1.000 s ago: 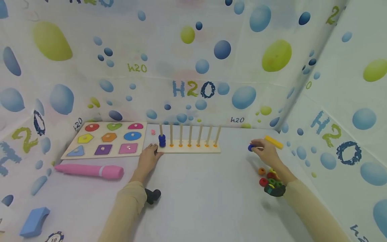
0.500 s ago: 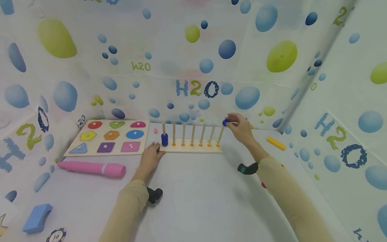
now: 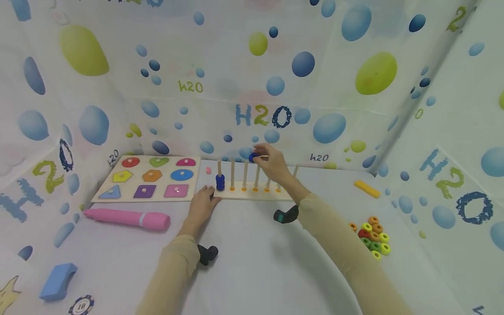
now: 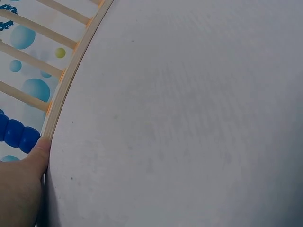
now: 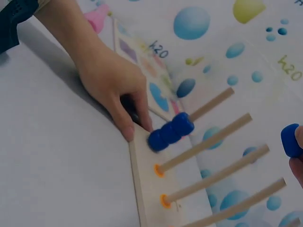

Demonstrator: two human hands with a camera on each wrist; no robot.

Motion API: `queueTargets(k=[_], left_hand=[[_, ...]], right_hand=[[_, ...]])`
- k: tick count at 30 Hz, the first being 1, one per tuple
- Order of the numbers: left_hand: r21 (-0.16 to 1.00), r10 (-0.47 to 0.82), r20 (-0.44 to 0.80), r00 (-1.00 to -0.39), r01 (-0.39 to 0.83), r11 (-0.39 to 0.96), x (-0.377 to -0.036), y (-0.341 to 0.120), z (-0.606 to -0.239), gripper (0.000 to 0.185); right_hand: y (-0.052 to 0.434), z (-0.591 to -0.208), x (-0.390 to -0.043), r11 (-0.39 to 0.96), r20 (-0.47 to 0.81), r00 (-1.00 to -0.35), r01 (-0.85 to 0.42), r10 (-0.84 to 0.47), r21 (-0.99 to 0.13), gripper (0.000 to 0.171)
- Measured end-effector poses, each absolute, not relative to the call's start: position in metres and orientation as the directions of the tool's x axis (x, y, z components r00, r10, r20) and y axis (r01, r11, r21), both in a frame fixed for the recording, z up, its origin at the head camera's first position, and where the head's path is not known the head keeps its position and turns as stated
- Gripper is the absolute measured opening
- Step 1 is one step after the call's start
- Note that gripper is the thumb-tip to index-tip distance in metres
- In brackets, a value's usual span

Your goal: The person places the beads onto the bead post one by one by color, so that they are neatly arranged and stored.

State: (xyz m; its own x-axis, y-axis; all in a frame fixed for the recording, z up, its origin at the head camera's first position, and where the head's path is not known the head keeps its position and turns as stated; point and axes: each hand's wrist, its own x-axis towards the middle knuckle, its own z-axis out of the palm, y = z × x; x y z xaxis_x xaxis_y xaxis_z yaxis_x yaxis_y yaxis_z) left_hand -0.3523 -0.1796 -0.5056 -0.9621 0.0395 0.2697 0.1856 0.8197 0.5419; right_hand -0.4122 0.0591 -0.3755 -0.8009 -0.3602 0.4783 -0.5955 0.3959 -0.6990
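Blue bead (image 3: pixel 253 156), pink marker (image 3: pixel 127 218), bubble-printed white cloth (image 3: pixel 252 271).

- Seven upright pegs stood on the wooden rack (image 3: pixel 252 194).
- Three blue beads (image 3: pixel 220 182) sat stacked on the rack's leftmost peg.
- One more blue bead (image 3: pixel 253 156) was above the rack.
- Nine coloured shapes filled the puzzle board (image 3: pixel 149 179), left of the rack.
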Motion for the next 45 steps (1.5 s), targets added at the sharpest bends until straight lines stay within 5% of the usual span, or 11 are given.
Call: queueTargets(k=[15, 32, 45], left_hand=[[0.57, 0.051, 0.234, -0.971, 0.179, 0.802, -0.356, -0.152, -0.514, 0.052], [0.553, 0.066, 0.23, -0.971, 0.186, 0.812, -0.355, -0.139, -0.513, 0.051], [0.553, 0.025, 0.226, -0.974, 0.149, 0.82, -0.356, -0.176, -0.505, 0.052]], right_hand=[[0.003, -0.38, -0.416, 0.426, 0.44, -0.773, -0.625, -0.458, -0.654, 0.031], [0.008, -0.386, -0.419, 0.494, 0.377, -0.782, -0.612, -0.496, -0.618, 0.029], [0.031, -0.378, -0.416, 0.383, 0.535, -0.759, -0.65, -0.371, -0.656, 0.024]])
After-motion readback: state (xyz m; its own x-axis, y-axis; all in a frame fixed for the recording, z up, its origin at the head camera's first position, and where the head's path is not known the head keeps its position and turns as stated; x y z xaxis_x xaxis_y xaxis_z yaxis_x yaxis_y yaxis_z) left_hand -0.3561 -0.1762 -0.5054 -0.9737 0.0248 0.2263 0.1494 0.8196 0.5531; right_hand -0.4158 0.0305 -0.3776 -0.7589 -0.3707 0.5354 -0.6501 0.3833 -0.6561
